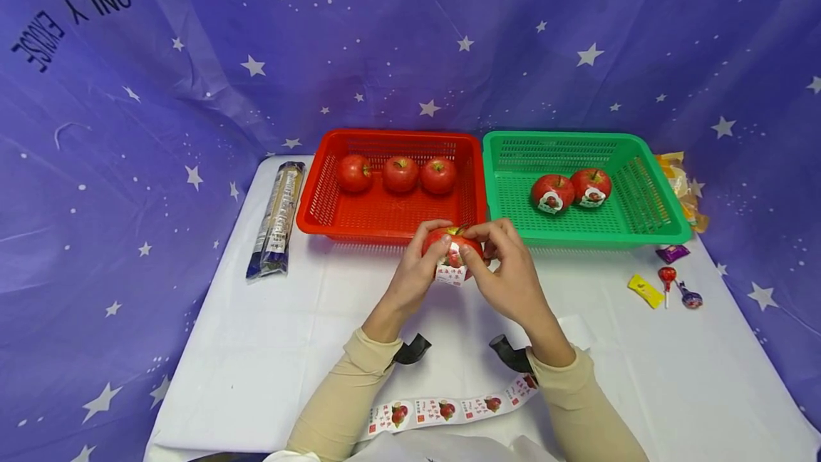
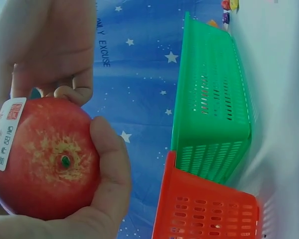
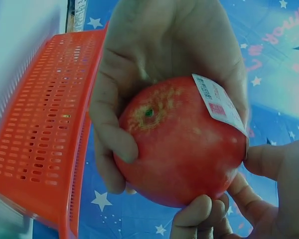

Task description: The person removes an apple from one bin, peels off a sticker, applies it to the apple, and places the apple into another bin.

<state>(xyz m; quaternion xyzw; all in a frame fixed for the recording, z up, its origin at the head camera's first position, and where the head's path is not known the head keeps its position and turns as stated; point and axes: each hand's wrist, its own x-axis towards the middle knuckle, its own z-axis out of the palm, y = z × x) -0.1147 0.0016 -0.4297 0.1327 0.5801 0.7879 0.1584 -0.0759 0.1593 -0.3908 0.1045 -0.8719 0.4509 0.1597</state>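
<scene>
My left hand grips a red apple, fingers wrapped round its side and thumb on its front. A white printed sticker lies on the apple, and its lower part stands off the skin. With the thumb on the sticker and curled fingers at the apple's side, my right hand holds the apple from the right. In the right wrist view, the right thumb touches the sticker's edge, and the right fingertips meet the apple from below. Both hands are in front of the two baskets.
A red basket holds three apples. Beside it, a green basket has two stickered apples. A sticker strip lies near the front edge. Wrapped candies and lollipops lie right, a long plastic-wrapped pack left.
</scene>
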